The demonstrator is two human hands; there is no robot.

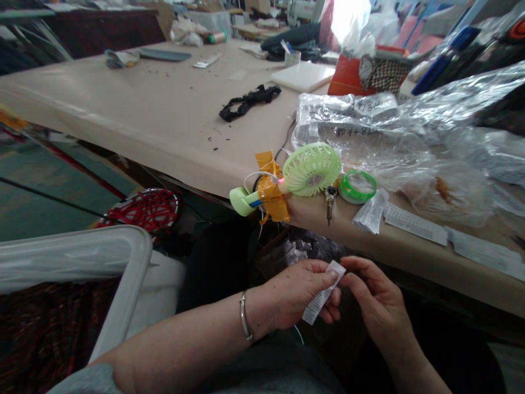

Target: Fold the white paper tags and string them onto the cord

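Below the table edge, my left hand (303, 290) pinches a white printed care label (318, 303) between thumb and fingers, its long end hanging down at a slant. My right hand (377, 301) is closed at the label's upper corner, thumb and index fingertips meeting there; its other fingers are partly hidden. Above the hands, a bundle of folded labels (371, 212) lies at the table's edge, with a printed label strip (416, 223) to its right. A pointed metal tool (330, 205) sticks out over the edge beside a round green-rimmed container (357, 186).
A light green fan (312, 169) is fixed to the table edge with orange tape (273, 200). Clear plastic bags (369, 137) cover the right side. A black fabric strip (250, 103) lies on the table (164, 115). At left stand a white bin (139, 241) and a red-laced basket (143, 213).
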